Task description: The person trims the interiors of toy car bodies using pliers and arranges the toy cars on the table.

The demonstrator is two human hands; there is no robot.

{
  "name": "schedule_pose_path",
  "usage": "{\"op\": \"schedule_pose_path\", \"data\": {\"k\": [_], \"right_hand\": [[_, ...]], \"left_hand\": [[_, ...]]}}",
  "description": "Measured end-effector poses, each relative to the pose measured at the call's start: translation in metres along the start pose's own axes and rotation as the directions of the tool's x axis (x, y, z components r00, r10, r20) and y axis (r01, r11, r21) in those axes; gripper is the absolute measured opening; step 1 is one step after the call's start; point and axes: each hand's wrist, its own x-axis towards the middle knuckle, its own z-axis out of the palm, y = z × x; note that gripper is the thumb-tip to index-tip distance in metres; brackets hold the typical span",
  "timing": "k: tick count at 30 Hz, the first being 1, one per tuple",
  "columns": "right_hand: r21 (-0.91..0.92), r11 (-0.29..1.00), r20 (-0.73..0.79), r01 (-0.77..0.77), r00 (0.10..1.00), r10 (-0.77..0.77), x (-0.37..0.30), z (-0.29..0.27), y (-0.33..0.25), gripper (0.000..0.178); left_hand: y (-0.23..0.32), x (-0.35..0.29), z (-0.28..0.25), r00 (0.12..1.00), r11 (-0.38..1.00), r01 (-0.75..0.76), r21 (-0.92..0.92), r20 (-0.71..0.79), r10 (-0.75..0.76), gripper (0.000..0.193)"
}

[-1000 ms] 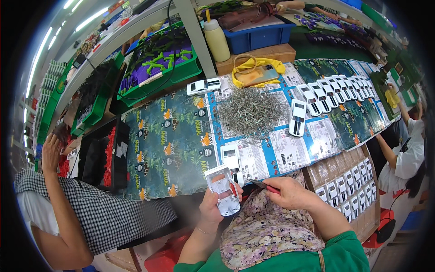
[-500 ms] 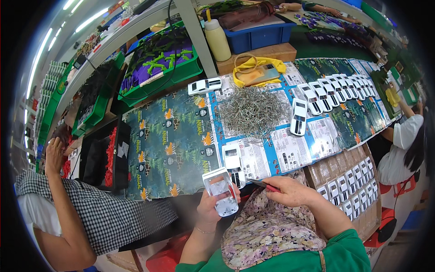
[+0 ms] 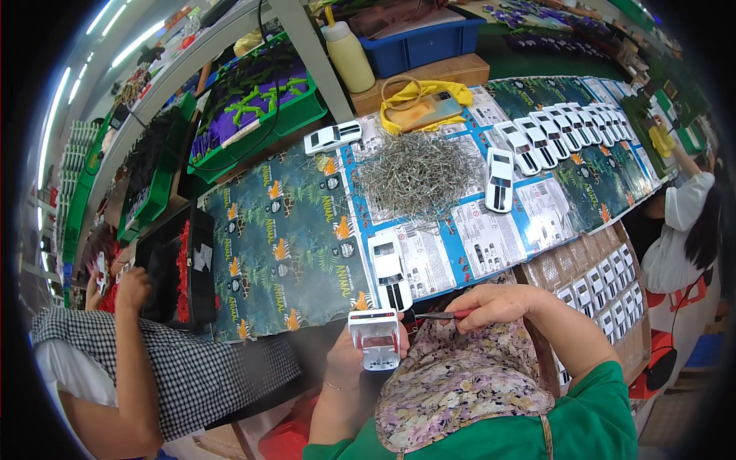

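Gripping a white toy car shell point(image 3: 376, 346), the left hand point(image 3: 345, 359) shows in the head view at the near edge of the table point(image 3: 307, 253). The shell looks glossy and silvery-grey around its window opening, with a dark strip, red at its ends, across the top. The right hand point(image 3: 494, 307) is closed around a red-handled tool point(image 3: 461, 313), dark tip toward the shell.

Lit brightly and fairly evenly from overhead, with fluorescent tubes point(image 3: 138, 44) burnt out to white at upper left. Glints off the pile of metal pins point(image 3: 418, 176) and the glossy printed sheets point(image 3: 540, 208). Dims to deep shadow beneath the worktable point(image 3: 307, 249). Bows straight edges toward the fisheye rim and drops to black in the corners. Reads crisply around the middle, but smears into haze over the checked garment point(image 3: 203, 368) at lower left
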Motion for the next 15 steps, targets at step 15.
{"op": "schedule_pose_path", "data": {"k": [15], "right_hand": [[-0.175,0.973,-0.194,0.15,0.964,-0.184,-0.006,0.012,-0.003,0.031]], "left_hand": [[-0.004,0.012,0.0,0.954,0.96,-0.241,0.145,-0.146,0.261,0.072]]}}
